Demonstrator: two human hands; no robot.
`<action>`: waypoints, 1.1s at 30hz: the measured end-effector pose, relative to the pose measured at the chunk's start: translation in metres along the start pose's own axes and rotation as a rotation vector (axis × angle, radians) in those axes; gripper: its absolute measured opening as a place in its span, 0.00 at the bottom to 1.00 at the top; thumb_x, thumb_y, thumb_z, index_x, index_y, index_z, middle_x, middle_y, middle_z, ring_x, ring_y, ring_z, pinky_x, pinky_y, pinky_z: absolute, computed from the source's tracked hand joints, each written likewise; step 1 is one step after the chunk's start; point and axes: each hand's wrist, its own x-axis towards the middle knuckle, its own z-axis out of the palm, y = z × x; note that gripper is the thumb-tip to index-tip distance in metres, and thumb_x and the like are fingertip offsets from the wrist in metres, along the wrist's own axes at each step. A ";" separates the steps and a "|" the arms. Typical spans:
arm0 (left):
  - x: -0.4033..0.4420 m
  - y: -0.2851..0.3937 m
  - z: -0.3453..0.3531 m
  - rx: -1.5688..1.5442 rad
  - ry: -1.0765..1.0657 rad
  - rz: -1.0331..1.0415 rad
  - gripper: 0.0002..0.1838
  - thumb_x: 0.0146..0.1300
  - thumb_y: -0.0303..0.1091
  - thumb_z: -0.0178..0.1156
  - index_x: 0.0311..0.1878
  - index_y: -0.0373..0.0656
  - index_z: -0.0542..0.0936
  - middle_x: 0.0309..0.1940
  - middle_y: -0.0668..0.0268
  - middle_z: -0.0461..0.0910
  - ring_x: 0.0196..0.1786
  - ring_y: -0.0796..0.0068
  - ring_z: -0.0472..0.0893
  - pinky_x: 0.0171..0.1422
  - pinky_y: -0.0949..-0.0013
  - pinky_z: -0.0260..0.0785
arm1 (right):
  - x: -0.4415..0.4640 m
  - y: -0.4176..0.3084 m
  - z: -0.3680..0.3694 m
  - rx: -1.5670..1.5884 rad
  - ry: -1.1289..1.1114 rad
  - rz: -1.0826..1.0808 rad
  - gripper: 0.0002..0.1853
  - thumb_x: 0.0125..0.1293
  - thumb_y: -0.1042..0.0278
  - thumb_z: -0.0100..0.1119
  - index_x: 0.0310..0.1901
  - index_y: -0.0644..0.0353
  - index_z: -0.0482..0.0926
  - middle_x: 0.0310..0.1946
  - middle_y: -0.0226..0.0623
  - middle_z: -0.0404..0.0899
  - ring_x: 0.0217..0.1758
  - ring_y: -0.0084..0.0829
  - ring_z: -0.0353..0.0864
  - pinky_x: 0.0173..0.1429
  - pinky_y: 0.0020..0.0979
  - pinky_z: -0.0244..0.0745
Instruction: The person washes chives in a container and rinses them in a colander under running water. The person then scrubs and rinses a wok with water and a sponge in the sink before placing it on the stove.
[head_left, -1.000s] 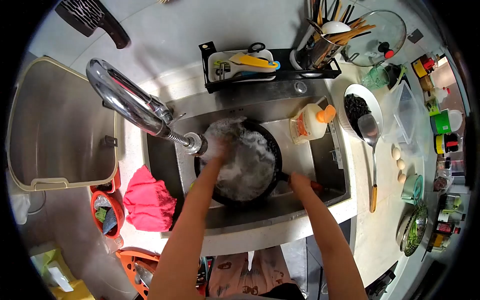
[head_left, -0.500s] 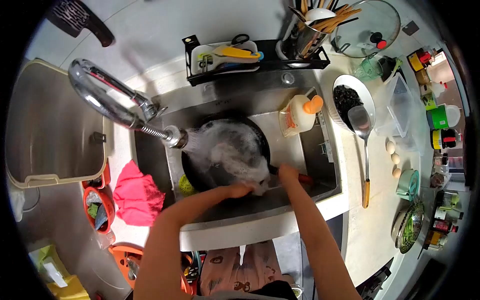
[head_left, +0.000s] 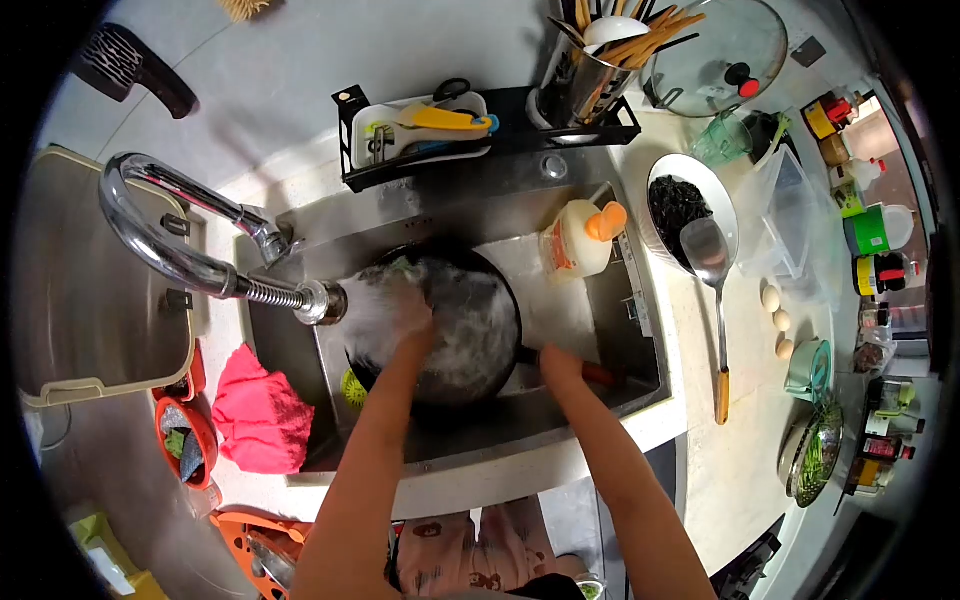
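Note:
A dark pan (head_left: 480, 335) with sudsy water sits in the steel sink (head_left: 560, 410). Water sprays from the faucet head (head_left: 321, 302) across its left part. My left hand (head_left: 408, 312) is inside the pan under the spray, blurred by motion and water, so its fingers cannot be made out. My right hand (head_left: 560, 366) is closed around the pan handle (head_left: 600, 374), whose reddish end shows to the right. A pump bottle (head_left: 580, 240) with an orange top stands in the sink behind the handle. A yellow-green scrubber (head_left: 353, 388) lies left of the pan.
A pink cloth (head_left: 262, 412) lies left of the sink. On the right counter are a white bowl (head_left: 725, 200) with dark food, a spatula (head_left: 722, 330) and several eggs (head_left: 781, 320). A black rack (head_left: 510, 125) with utensils stands behind the sink.
My left hand moved from the pan's near edge back into its upper left part, under the spray. My right hand stayed on the handle. The camera view shifted, moving the scene leftward.

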 end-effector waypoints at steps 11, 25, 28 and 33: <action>-0.045 0.047 0.083 0.185 -0.330 0.484 0.21 0.57 0.40 0.45 0.50 0.40 0.73 0.53 0.51 0.68 0.52 0.49 0.68 0.59 0.53 0.53 | 0.006 -0.002 0.000 -0.095 0.027 -0.006 0.12 0.59 0.69 0.47 0.43 0.65 0.68 0.35 0.48 0.77 0.39 0.45 0.78 0.45 0.44 0.69; -0.092 0.003 0.035 0.524 -0.096 0.778 0.18 0.59 0.38 0.46 0.50 0.41 0.72 0.48 0.53 0.71 0.50 0.58 0.71 0.57 0.57 0.60 | -0.005 -0.009 -0.016 -0.067 -0.029 0.023 0.11 0.59 0.69 0.48 0.42 0.62 0.70 0.37 0.46 0.77 0.41 0.42 0.77 0.45 0.44 0.68; -0.070 0.041 0.012 0.116 -0.399 0.530 0.22 0.59 0.42 0.49 0.56 0.44 0.68 0.49 0.52 0.70 0.51 0.58 0.70 0.55 0.56 0.61 | -0.001 -0.007 -0.012 -0.045 0.009 0.042 0.11 0.59 0.69 0.47 0.42 0.62 0.70 0.36 0.45 0.77 0.40 0.42 0.77 0.45 0.45 0.68; -0.005 -0.026 0.045 0.194 -0.016 0.302 0.22 0.54 0.46 0.52 0.49 0.44 0.73 0.48 0.54 0.72 0.55 0.58 0.67 0.56 0.59 0.61 | -0.007 -0.005 -0.013 0.093 0.000 0.008 0.11 0.59 0.68 0.47 0.41 0.64 0.71 0.35 0.46 0.78 0.39 0.42 0.78 0.45 0.44 0.68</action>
